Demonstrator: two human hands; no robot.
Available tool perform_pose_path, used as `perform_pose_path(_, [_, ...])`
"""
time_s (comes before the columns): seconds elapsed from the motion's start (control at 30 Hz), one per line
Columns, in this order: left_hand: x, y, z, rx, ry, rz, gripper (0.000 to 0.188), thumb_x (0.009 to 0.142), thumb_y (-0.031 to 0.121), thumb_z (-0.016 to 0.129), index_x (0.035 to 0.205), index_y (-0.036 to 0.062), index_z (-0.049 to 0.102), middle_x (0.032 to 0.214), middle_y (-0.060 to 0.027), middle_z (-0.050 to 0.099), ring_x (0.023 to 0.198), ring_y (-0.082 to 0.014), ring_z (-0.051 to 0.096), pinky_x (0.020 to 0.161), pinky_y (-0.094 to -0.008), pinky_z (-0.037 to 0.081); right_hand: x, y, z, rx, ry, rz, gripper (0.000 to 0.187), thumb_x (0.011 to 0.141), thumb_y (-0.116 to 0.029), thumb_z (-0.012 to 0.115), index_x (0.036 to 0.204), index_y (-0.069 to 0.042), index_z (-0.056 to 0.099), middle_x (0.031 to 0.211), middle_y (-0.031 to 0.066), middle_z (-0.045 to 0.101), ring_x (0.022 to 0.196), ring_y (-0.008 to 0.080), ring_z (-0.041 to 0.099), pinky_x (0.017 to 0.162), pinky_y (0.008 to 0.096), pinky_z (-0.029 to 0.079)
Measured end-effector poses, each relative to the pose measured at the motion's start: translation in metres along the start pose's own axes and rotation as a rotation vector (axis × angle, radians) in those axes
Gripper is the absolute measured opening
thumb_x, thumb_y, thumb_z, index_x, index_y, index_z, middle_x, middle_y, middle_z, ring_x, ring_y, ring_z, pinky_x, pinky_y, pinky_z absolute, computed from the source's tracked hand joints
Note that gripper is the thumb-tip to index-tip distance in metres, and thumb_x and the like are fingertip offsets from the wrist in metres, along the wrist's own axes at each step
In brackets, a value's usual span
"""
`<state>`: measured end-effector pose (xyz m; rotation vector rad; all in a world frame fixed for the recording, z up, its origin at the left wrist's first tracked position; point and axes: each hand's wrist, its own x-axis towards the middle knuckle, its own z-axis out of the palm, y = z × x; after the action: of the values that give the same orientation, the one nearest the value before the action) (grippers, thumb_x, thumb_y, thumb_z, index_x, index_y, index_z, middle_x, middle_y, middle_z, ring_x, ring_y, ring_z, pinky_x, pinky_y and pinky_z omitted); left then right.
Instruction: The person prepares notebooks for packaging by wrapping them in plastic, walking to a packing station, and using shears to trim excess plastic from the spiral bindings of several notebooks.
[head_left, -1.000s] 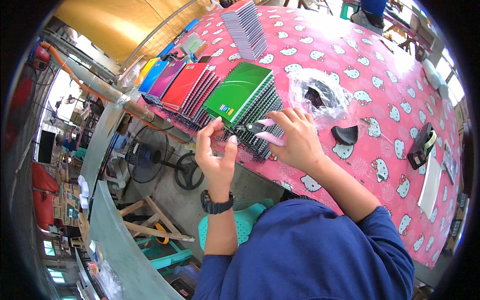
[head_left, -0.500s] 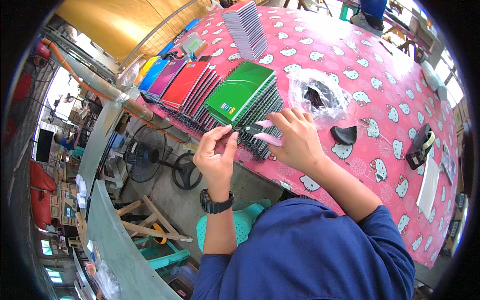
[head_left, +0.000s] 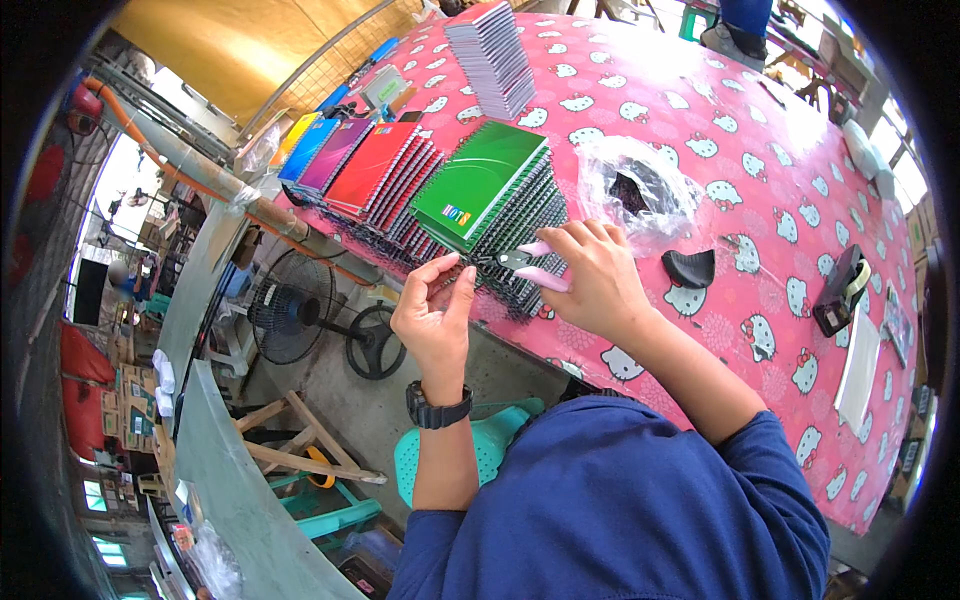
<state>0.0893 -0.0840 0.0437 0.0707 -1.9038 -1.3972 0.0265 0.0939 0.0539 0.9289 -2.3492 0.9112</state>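
Note:
My right hand (head_left: 600, 275) grips small pliers (head_left: 540, 277) with pink handles, their dark metal jaws pointing left at the near corner of a stack of green spiral notebooks (head_left: 480, 185). The handles are spread apart. Close to the jaw tips, my left hand (head_left: 437, 300) has its thumb and forefinger brought together in a pinch beside the notebooks' black coil bindings. Whatever lies between those fingertips is too small to make out. A black watch is strapped on my left wrist.
Red notebooks (head_left: 375, 170), purple ones (head_left: 335, 152) and blue ones (head_left: 305, 148) line the table edge to the left. A tall notebook stack (head_left: 490, 65) stands farther back. Right of the green stack lie a clear plastic bag (head_left: 640, 195), a black curved piece (head_left: 688, 269) and a tape dispenser (head_left: 840, 290).
The pliers have shifted slightly right, away from my left fingertips, and their head has turned a little. My left hand has moved very slightly.

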Motion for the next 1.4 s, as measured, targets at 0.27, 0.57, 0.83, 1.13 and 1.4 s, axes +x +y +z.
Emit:
perform_pose_path(0.27, [-0.001, -0.005, 0.000, -0.077, 0.026, -0.035, 0.024, 0.076, -0.005, 0.069, 0.099, -0.0036, 0.059, 0.089, -0.0074, 0.062, 0.079, -0.0099, 0.058, 0.070, -0.0214, 0.050, 0.002, -0.005, -0.002, -0.020, -0.031, 0.010, 0.041, 0.063, -0.023, 0.072, 0.099, -0.007, 0.059, 0.084, 0.0081, 0.056, 0.084, 0.0272, 0.055, 0.075, 0.0388, 0.041])
perform_pose_path(0.57, [-0.006, -0.015, 0.006, -0.021, 0.054, 0.048, 0.023, 0.077, -0.003, 0.069, 0.097, -0.0011, 0.056, 0.092, -0.0054, 0.059, 0.078, -0.0096, 0.057, 0.071, -0.0217, 0.049, 0.009, -0.006, -0.002, 0.108, -0.336, 0.198, 0.029, 0.066, -0.022, 0.068, 0.089, -0.007, 0.059, 0.084, 0.0086, 0.060, 0.083, 0.0271, 0.058, 0.070, 0.0382, 0.044])
perform_pose_path(0.83, [-0.017, -0.022, 0.023, -0.022, 0.115, 0.115, 0.021, 0.085, 0.007, 0.063, 0.100, -0.0017, 0.050, 0.100, -0.0082, 0.052, 0.083, -0.0121, 0.052, 0.074, -0.0248, 0.046, -0.005, 0.007, 0.007, -0.008, -0.021, 0.032, 0.034, 0.065, -0.022, 0.069, 0.095, -0.008, 0.060, 0.090, 0.0085, 0.060, 0.089, 0.0259, 0.057, 0.077, 0.0383, 0.042])
perform_pose_path(1.13, [-0.021, -0.025, 0.033, -0.066, 0.207, 0.083, 0.026, 0.086, 0.011, 0.064, 0.104, -0.0025, 0.051, 0.095, -0.0059, 0.052, 0.079, -0.0100, 0.050, 0.070, -0.0226, 0.044, -0.001, 0.007, 0.011, 0.107, -0.217, 0.142, 0.028, 0.065, -0.023, 0.069, 0.086, -0.006, 0.061, 0.072, 0.0107, 0.058, 0.074, 0.0293, 0.058, 0.064, 0.0409, 0.047])
perform_pose_path(1.4, [-0.016, -0.015, 0.015, -0.020, 0.101, 0.045, 0.025, 0.083, 0.005, 0.066, 0.104, -0.0027, 0.053, 0.094, -0.0061, 0.056, 0.079, -0.0096, 0.053, 0.070, -0.0215, 0.045, -0.008, 0.006, 0.010, -0.026, -0.074, 0.009, 0.039, 0.063, -0.022, 0.070, 0.097, -0.007, 0.058, 0.087, 0.0093, 0.058, 0.088, 0.0286, 0.055, 0.079, 0.0416, 0.042])
